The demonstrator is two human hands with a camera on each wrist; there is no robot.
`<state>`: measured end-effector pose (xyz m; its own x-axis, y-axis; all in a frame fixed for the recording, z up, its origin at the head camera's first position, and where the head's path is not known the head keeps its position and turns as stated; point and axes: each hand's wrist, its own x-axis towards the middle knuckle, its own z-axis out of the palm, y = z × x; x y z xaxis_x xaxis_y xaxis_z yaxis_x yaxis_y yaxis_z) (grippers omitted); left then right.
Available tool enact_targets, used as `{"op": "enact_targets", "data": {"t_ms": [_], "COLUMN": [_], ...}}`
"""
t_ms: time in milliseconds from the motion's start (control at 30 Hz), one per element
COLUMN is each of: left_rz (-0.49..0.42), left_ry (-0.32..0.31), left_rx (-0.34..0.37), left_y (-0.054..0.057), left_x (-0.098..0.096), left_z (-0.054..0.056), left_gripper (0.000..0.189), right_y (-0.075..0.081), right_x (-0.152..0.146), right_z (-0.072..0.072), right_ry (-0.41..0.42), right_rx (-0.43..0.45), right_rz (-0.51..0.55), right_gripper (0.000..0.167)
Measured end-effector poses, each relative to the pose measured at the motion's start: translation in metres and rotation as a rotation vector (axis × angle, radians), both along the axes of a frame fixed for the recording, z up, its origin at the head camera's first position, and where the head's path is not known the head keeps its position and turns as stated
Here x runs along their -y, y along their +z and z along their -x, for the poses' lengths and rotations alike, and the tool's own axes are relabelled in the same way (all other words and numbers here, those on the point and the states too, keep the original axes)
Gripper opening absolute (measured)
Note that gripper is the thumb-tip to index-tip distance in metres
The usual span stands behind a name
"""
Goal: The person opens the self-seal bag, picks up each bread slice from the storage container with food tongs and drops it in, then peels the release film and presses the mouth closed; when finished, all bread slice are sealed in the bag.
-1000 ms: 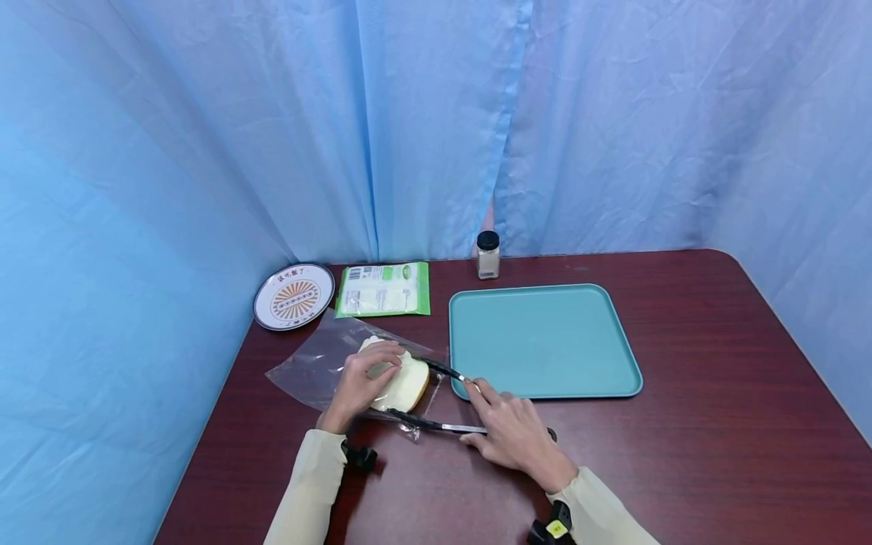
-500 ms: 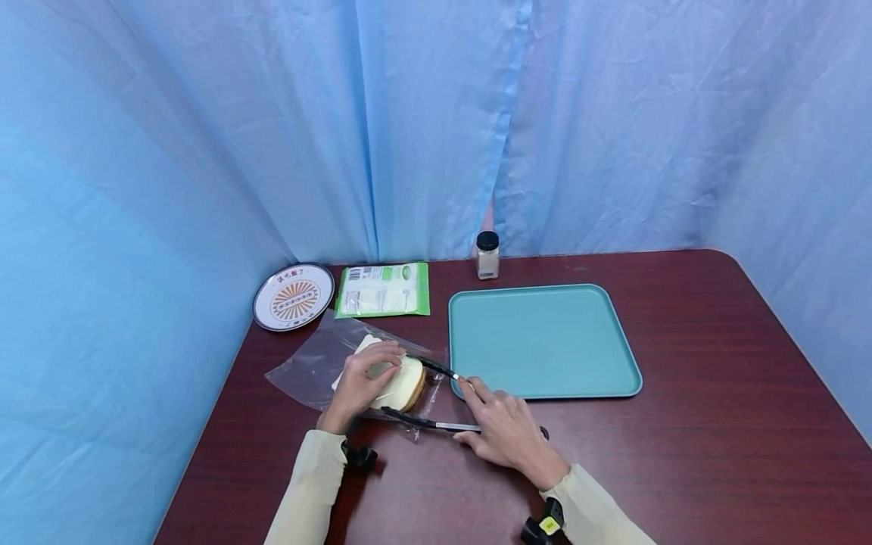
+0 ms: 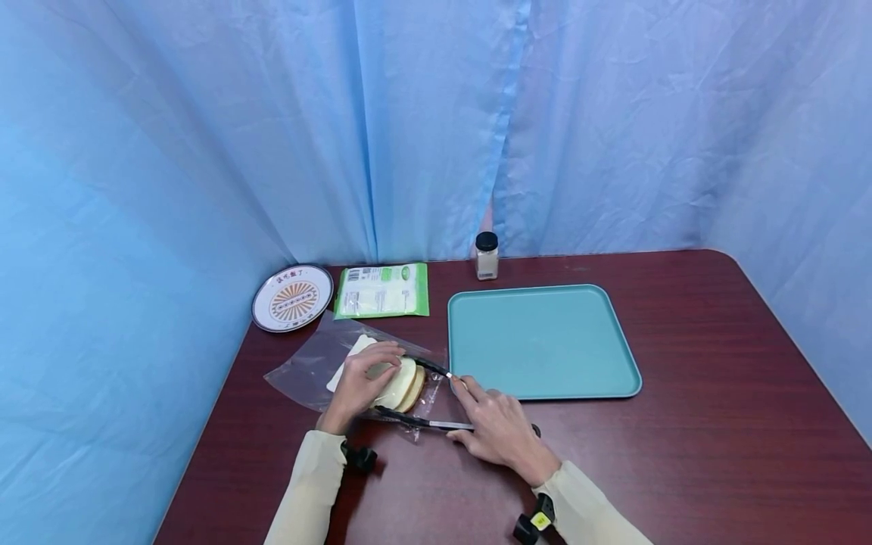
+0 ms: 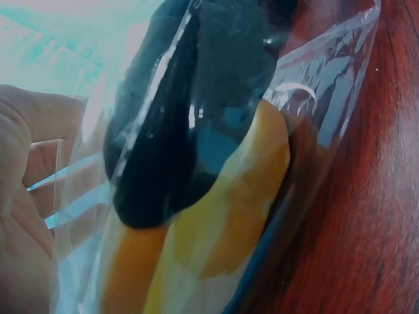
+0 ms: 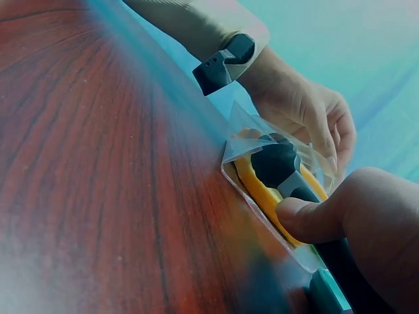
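A clear plastic bag lies on the table with slices of bread inside it, the upper one sitting left of the one below. My left hand is over the bag and pinches its film with curled fingers; its fingertips partly hide the bread. In my right hand are tongs, held spread, with one arm along each side of the bread. Through the film, the left wrist view shows a black tong tip against the bread. The right wrist view shows my right thumb on the tongs.
A teal tray lies right of the bag. Behind are a patterned plate, a green-and-white packet and a small black-capped jar. Blue curtains hang along the table's back and sides.
My right hand and the tongs have moved left, further along the bread. The upper slice has slid left, exposing more of the slice beneath. My left hand has stayed in place.
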<state>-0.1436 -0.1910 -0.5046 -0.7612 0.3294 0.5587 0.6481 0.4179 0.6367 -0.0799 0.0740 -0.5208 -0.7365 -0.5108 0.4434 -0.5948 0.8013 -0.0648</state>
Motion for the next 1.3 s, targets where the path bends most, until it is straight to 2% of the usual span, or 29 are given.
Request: {"op": "enact_targets", "data": {"t_ms": [233, 533, 733, 1133, 1300], "left_rz": [-0.016, 0.015, 0.014, 0.023, 0.025], "left_ry": [-0.011, 0.003, 0.001, 0.032, 0.026], "left_rx": [-0.028, 0.000, -0.008, -0.016, -0.035], "left_y": [-0.001, 0.002, 0.002, 0.000, 0.000], "left_x": [0.000, 0.000, 0.001, -0.002, -0.002], "left_z": [0.000, -0.002, -0.002, -0.002, -0.001], "left_gripper": [0.015, 0.012, 0.012, 0.013, 0.013], "right_y": [0.000, 0.009, 0.012, 0.016, 0.021], "right_x": [0.006, 0.015, 0.017, 0.016, 0.013], "right_z": [0.004, 0.006, 0.006, 0.004, 0.002], "right_ry": [0.005, -0.011, -0.031, -0.056, -0.071], "right_rx": [-0.013, 0.058, 0.091, 0.154, 0.188], "right_rz": [-0.020, -0.087, -0.124, -0.091, -0.089], "right_gripper": [0.090, 0.088, 0.090, 0.093, 0.094]}}
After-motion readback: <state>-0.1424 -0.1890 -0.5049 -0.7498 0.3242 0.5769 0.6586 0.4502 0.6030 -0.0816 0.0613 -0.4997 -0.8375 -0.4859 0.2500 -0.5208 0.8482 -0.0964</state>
